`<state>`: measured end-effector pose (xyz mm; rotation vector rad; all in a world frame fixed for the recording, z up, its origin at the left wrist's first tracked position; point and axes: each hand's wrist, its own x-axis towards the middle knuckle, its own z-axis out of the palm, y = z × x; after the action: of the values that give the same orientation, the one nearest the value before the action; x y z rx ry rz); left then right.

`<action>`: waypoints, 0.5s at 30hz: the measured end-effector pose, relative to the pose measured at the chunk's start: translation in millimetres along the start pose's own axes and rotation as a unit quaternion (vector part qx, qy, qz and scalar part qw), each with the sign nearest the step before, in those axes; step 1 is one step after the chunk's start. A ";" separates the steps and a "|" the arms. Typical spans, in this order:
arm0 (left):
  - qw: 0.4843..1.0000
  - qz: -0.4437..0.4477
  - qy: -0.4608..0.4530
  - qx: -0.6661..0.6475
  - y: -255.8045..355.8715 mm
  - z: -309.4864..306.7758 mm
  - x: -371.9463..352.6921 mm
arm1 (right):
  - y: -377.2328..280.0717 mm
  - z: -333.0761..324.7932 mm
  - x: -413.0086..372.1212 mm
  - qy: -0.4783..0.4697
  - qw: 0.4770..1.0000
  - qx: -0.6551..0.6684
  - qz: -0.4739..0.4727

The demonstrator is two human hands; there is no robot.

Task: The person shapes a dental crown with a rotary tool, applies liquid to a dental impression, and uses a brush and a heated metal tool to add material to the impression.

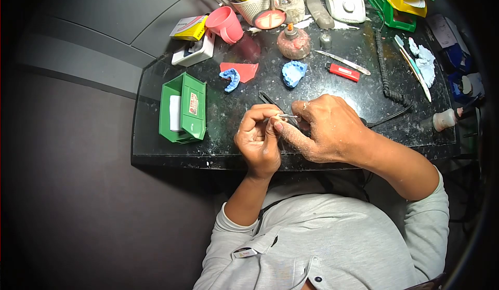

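My left hand (260,139) is pinched shut on a small pale piece, mostly hidden by the fingertips. Close against it, my right hand (330,129) is closed around a rotary handpiece, most of which the fingers hide. Its thin metal bur (289,116) points left at the piece. Light dust coats my right thumb and knuckles. Behind the hands lies a slim dark tool (266,97), partly covered. Farther back are a blue dental cast (294,74) with a whitish top and a blue horseshoe-shaped cast (230,79) by a red sheet (248,71).
A green bin (196,108) stands left. Behind are a pink mug (224,24), a pink-filled burner bottle (293,41) and a white device (345,1). Rightward lie a scalpel (343,61), a red lighter (343,72), a coiled black cord (383,66) and a toothbrush (413,66).
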<state>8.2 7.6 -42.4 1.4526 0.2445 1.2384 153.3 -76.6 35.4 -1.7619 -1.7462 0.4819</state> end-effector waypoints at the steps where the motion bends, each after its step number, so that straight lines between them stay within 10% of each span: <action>1: 1.000 -0.002 0.002 -0.001 0.0 0.0 -0.2 | 0.0 0.1 0.0 0.001 1.000 0.004 0.000; 15: 0.998 -0.040 -0.010 -0.037 1.5 -2.0 1.4 | -1.0 -3.3 0.4 -0.013 1.000 -0.024 0.014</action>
<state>6.6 9.3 -40.9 1.3779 0.2393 1.1553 154.6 -76.8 38.5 -1.8235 -1.7663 0.4822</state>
